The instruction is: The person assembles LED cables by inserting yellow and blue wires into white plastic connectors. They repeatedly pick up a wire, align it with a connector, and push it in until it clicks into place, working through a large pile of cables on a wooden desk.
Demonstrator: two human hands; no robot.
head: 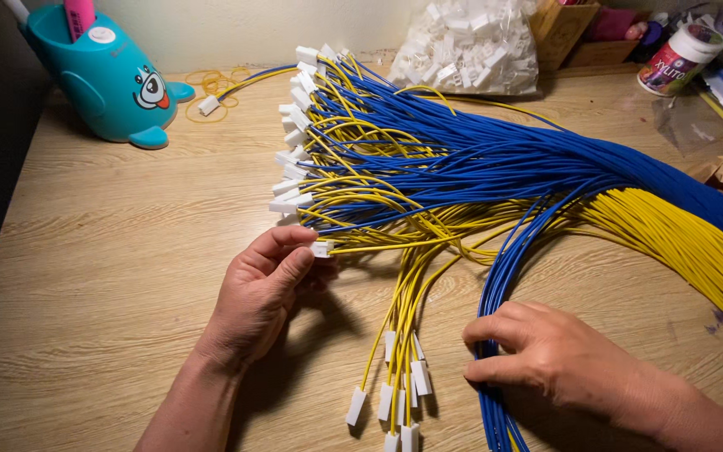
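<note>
The left hand [261, 289] pinches a small white plug [321, 249] between thumb and fingers. The plug sits on the end of a yellow wire near the middle of the wooden surface [110, 251]. The right hand [546, 356] lies near the front edge, its fingers curled around a strand of blue wires [495, 276] and pressing it down.

A big bunch of blue and yellow wires [462, 167] spreads from the right edge toward the middle. Many wires end in white plugs [294, 151] that fan out in a row, pointing left. More yellow wires with plugs [399, 393] hang toward the front edge, between the two hands.

At the back edge lies a clear bag of white plastic bits [470, 42]. Beside it, toward the back right corner, stands a brown box [564, 29], and next to that a white round jar [678, 57] with a red and green label, lying tilted. A teal whale-shaped holder [110, 79] sits in the back left corner with a pink pen [79, 17] in it. Yellow rubber bands [211, 88] lie just beside it.
</note>
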